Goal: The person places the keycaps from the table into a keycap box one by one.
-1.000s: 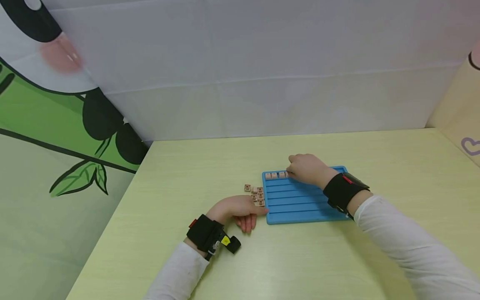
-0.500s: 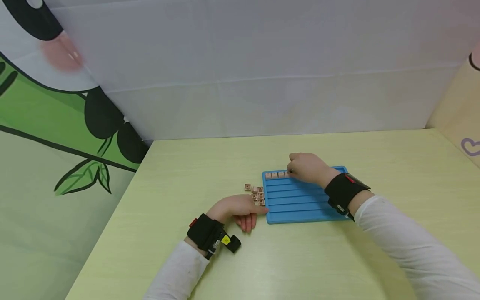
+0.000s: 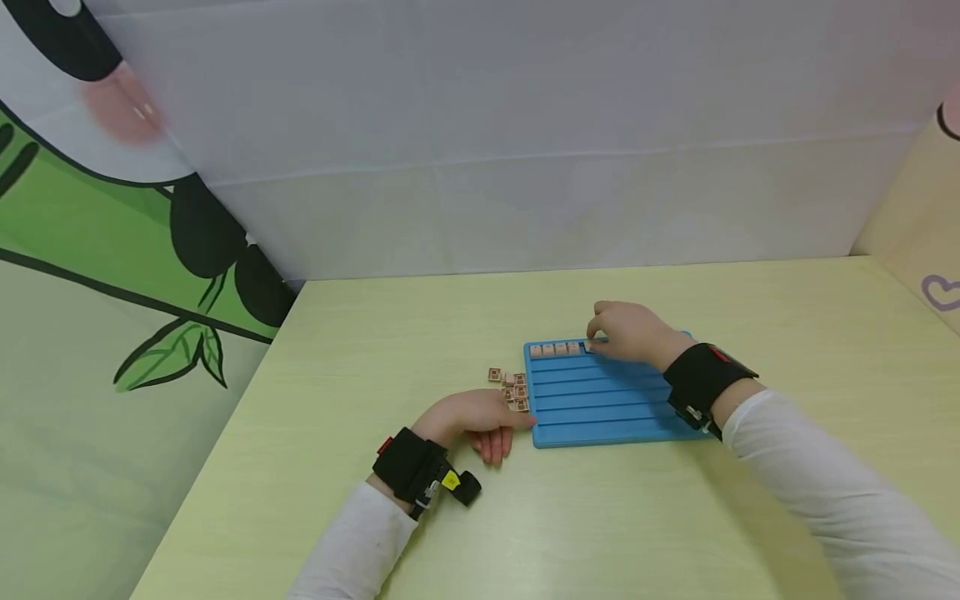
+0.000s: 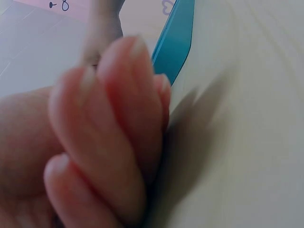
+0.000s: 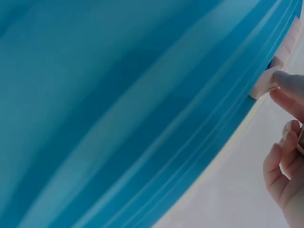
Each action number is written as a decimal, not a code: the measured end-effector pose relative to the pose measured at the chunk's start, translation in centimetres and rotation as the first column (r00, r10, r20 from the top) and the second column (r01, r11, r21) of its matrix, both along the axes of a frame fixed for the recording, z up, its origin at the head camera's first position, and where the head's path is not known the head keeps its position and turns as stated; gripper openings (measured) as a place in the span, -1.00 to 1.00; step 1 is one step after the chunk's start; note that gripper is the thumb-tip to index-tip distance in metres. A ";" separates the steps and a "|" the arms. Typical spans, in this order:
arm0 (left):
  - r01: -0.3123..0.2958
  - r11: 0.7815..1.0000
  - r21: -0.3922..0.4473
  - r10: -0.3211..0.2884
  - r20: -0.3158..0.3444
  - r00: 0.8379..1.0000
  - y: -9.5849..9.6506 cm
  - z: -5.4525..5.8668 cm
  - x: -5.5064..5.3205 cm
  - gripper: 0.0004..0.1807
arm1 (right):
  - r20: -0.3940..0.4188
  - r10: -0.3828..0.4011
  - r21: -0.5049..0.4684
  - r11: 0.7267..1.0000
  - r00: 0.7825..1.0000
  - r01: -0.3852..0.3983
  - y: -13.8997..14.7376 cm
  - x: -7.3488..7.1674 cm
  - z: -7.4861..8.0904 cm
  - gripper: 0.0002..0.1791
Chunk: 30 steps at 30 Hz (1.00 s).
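A blue tray (image 3: pixel 600 419) with long parallel ridges lies on the table. Several small pale tiles (image 3: pixel 554 350) stand side by side at the left of its far row. At the end of that row my right hand (image 3: pixel 633 333) pinches another tile (image 5: pixel 264 84) between thumb and finger; the tile sits tilted at the tray's edge in the right wrist view. A further small brown piece (image 5: pixel 301 140) shows within that hand's curled fingers. My left hand (image 3: pixel 480 417) rests by the tray's near left corner, thumb at the rim and fingers loosely bent, holding nothing visible.
Several loose wooden tiles (image 3: pixel 521 392) with printed faces lie against the tray's left side, beside my left hand, which partly covers them. One tile (image 3: pixel 495 375) lies slightly apart. A pale wall cloth (image 3: pixel 525 217) hangs behind the table (image 3: pixel 570 525).
My right hand has shifted a little to the right along the far row, uncovering another seated tile and showing the tile it pinches. The left hand and the tray have stayed put.
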State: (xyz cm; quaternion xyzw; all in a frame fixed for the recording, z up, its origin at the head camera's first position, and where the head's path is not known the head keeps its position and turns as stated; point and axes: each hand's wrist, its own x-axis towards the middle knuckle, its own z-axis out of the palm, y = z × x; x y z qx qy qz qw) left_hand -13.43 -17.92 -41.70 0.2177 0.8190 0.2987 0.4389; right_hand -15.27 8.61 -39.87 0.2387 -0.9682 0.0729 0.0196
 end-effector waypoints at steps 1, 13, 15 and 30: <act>0.001 1.000 -0.002 -0.002 -0.002 1.000 0.0 0.0 0.0 -0.40 | -0.001 0.008 -0.008 1.000 1.000 -0.008 0.1 0.0 -0.1 -0.86; 0.000 1.000 -0.001 0.000 -0.009 1.000 0.1 0.0 0.0 -0.39 | -0.022 0.025 -0.023 0.999 0.999 -0.026 -0.4 -0.1 -0.5 -0.90; -0.001 1.000 0.000 0.001 -0.006 1.000 0.1 -0.1 -0.1 -0.39 | -0.008 0.004 -0.020 1.000 1.000 -0.004 -0.4 -0.1 -0.5 -0.84; -0.019 1.000 0.000 0.019 0.011 1.000 0.8 -0.1 -0.7 -0.40 | 0.147 -0.126 -0.144 0.979 0.981 0.147 1.8 -1.0 0.3 -0.68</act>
